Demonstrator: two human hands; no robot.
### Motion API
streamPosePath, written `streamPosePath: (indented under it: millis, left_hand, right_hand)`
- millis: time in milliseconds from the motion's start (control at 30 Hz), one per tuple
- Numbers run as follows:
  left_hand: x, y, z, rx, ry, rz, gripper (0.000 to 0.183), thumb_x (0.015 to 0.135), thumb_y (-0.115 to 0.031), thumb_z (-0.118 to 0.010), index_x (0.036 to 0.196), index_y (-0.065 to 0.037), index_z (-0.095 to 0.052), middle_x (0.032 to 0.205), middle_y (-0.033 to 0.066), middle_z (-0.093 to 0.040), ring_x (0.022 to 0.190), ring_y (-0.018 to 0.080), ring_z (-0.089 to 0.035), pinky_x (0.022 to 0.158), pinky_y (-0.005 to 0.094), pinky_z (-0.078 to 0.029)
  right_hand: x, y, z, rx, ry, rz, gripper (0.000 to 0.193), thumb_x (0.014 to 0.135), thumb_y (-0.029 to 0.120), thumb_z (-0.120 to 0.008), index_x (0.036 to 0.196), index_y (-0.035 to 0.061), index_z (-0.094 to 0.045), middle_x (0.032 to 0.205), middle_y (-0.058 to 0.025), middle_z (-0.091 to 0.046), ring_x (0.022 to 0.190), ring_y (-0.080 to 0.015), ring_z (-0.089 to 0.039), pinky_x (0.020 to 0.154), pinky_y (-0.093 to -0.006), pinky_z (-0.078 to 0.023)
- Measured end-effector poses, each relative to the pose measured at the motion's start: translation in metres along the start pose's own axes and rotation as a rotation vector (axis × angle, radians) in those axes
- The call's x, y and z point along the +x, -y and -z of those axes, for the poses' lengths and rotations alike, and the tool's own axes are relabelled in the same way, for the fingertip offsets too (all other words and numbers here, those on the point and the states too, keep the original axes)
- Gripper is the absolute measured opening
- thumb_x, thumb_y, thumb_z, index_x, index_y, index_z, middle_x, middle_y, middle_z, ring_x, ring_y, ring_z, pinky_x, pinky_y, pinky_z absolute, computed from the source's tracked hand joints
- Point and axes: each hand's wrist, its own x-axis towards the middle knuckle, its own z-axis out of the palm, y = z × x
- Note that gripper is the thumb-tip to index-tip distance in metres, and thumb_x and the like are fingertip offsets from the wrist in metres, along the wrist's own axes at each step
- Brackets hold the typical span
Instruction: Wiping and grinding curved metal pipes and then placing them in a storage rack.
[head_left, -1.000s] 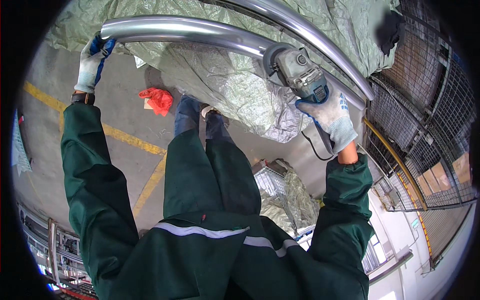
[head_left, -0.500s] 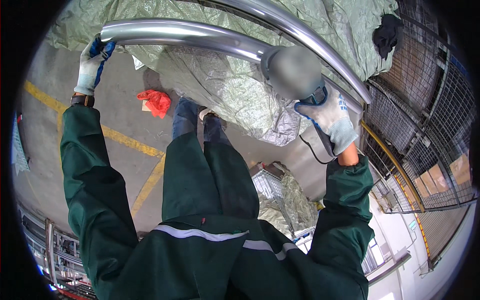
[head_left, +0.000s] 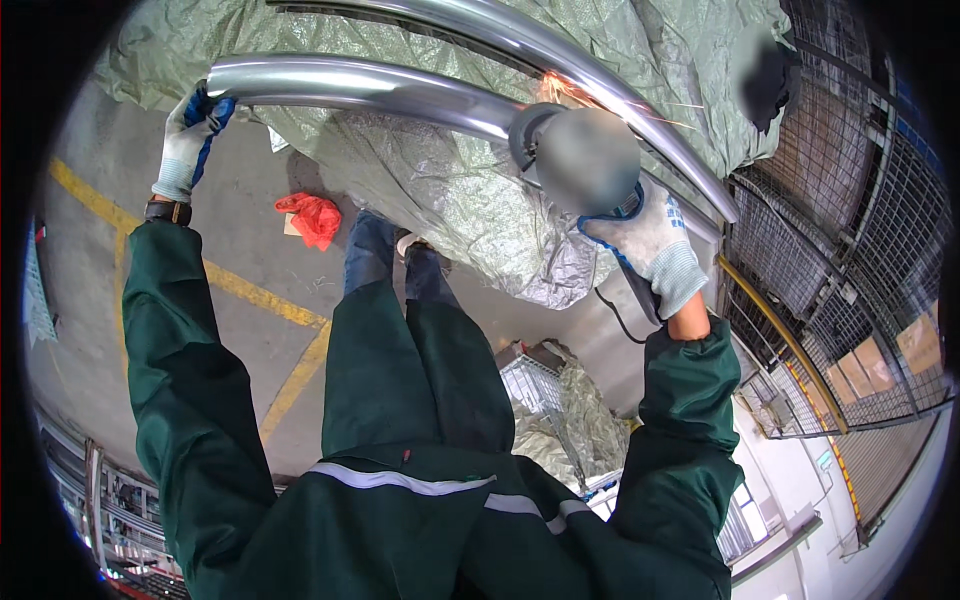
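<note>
Overhead, we had both gloved hands on the work, and the curved steel tube (head_left: pixel 400 95) served as our landmark. Our left hand (head_left: pixel 190 135) was closed around the left end of that tube, fingers wrapped over its rounded tip, a dark watch strap showing just below the glove cuff. Our right hand (head_left: pixel 650 245) was clenched on the body of an angle grinder (head_left: pixel 575 160), whose head was blurred in the picture; it pressed against the right part of the tube, where that met a second, longer tube (head_left: pixel 600 85) arching just beyond it. Orange sparks (head_left: pixel 580 95) sprayed from the contact spot, right at the upper edge of the grinder. A black cord (head_left: pixel 615 315) hung from the grinder below our right wrist.

Beneath the tube lay crumpled grey-green woven sheeting (head_left: pixel 450 190), draped under both tubes. Below the tube's left half, on the concrete floor (head_left: pixel 250 210), sat a red rag (head_left: pixel 312 218), close to our shoes, with yellow floor lines (head_left: pixel 240 285) running past it. To the right of the tube stood wire-mesh cages (head_left: pixel 850 250). Our dark green sleeves and trousers filled the space below.
</note>
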Motion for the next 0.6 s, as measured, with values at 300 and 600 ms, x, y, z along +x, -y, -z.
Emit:
streamPosePath:
  millis: [300,600]
  left_hand:
    - [0.002,-0.008,-0.003,0.025,0.007,-0.003,0.041,0.090,-0.004,-0.071,0.129,0.005,-0.059,0.115,0.0076,-0.070,0.098,0.0116,-0.064,0.092,0.0236,-0.050]
    - [0.007,-0.001,0.002,-0.015,0.011,-0.013,0.039,0.090,-0.004,-0.071,0.127,0.003,-0.061,0.113,0.0063,-0.070,0.096,0.0111,-0.064,0.090,0.0230,-0.051]
  right_hand:
    - [-0.007,-0.011,-0.008,-0.085,-0.108,0.079,0.061,0.066,0.025,-0.084,0.114,-0.0062,-0.062,0.093,-0.0133,-0.070,0.077,-0.0214,-0.062,0.074,-0.0318,-0.054]
    - [-0.011,-0.012,-0.008,-0.147,-0.066,-0.083,0.075,0.065,0.033,-0.085,0.123,-0.0048,-0.056,0.097,-0.0181,-0.068,0.084,-0.0281,-0.065,0.079,-0.0351,-0.055]
